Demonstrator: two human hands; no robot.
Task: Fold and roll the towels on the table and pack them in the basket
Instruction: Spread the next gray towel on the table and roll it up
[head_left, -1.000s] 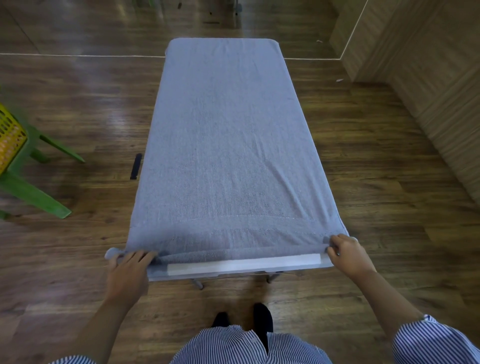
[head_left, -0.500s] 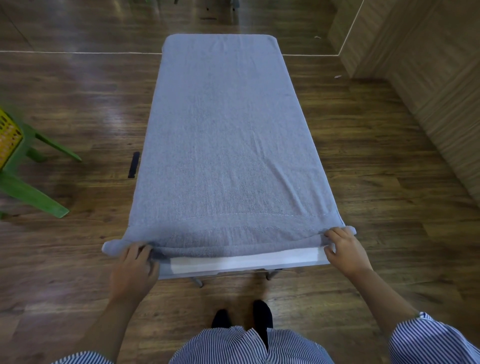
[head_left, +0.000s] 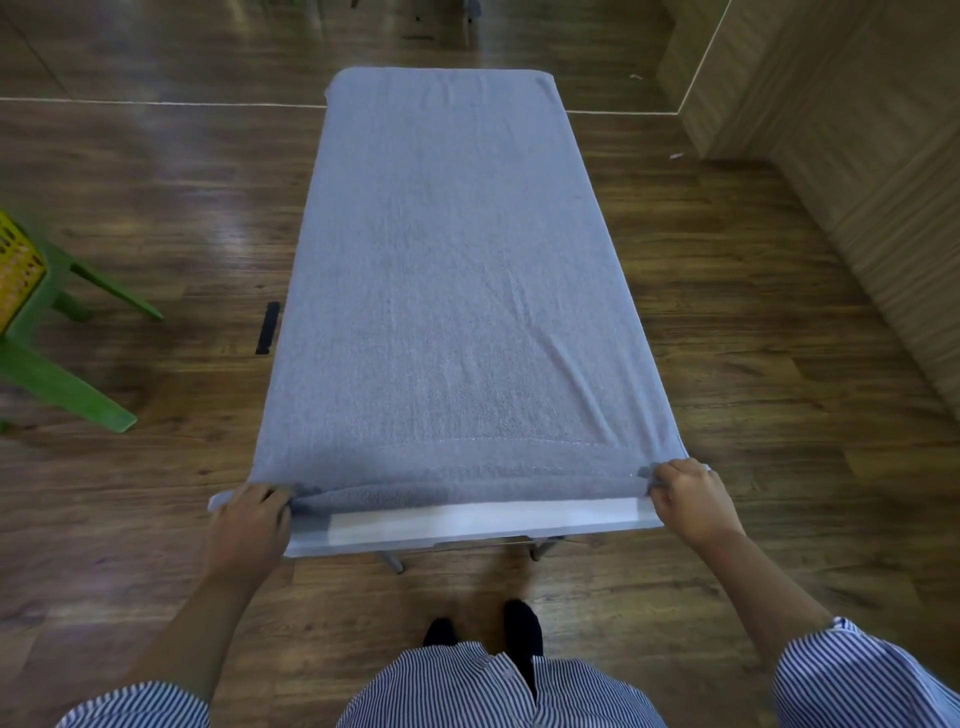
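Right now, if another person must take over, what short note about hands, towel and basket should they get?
Left hand: grips the near left corner of the grey towel.
Right hand: grips the near right corner.
Towel: spread flat along the table.
Yellow basket: at far left, on a green stool.
Done: near edge barely turned.
Left: roll, pack.

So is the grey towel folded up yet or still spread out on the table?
Spread out. The grey towel lies flat along the whole table; only its near edge is bunched, where the left hand and right hand grip the corners.
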